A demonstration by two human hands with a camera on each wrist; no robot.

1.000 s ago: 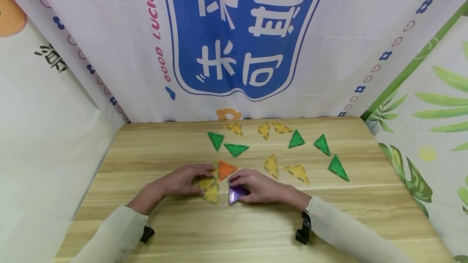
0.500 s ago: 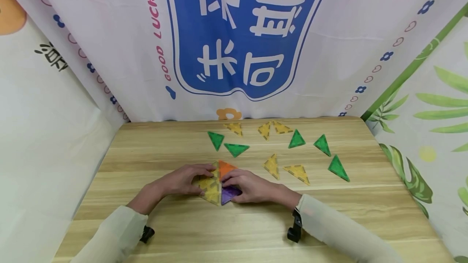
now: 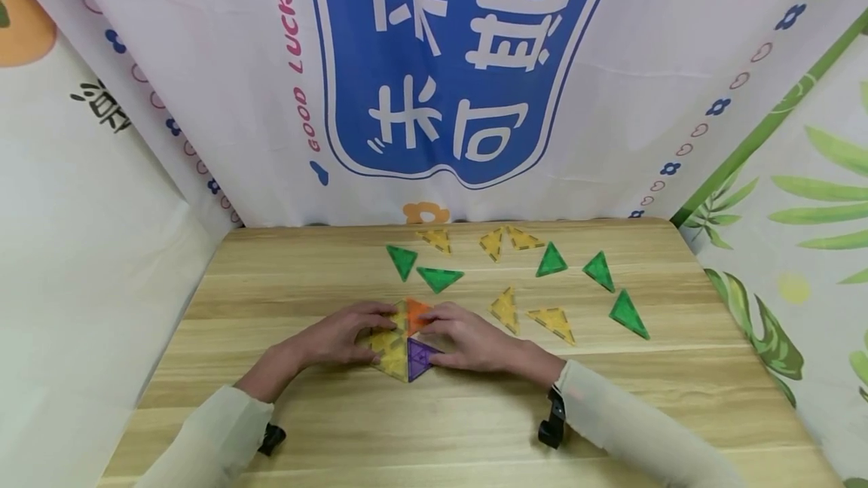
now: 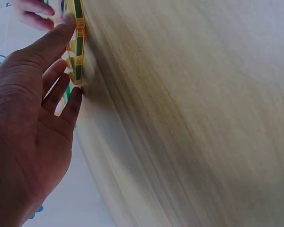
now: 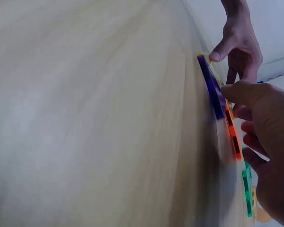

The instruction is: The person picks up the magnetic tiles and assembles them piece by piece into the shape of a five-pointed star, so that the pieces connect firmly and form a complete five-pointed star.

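Yellow translucent triangular magnetic tiles (image 3: pixel 393 358) lie flat, joined in a block on the table. My left hand (image 3: pixel 340 335) rests at their left side, thumb and fingertips spread over the tiles and touching them. Against the block's right edge sit an orange triangular tile (image 3: pixel 415 313) above and a purple triangular tile (image 3: pixel 420 358) below. My right hand (image 3: pixel 472 339) is over these two, its thumb touching the purple tile and its fingers covering part of the orange one. In the right wrist view the purple tile (image 5: pixel 210 87) lies beside the orange tile (image 5: pixel 234 137).
Green triangular tiles (image 3: pixel 441 278) and loose yellow triangular tiles (image 3: pixel 552 322) lie scattered toward the back and right of the wooden table (image 3: pixel 475 428). A printed cloth (image 3: pixel 583 141) hangs behind the table's far edge.
My right hand has slid the purple tile left until it meets the yellow block, then shifted slightly up toward the orange tile with its grip loosened. The left hand has stayed put.
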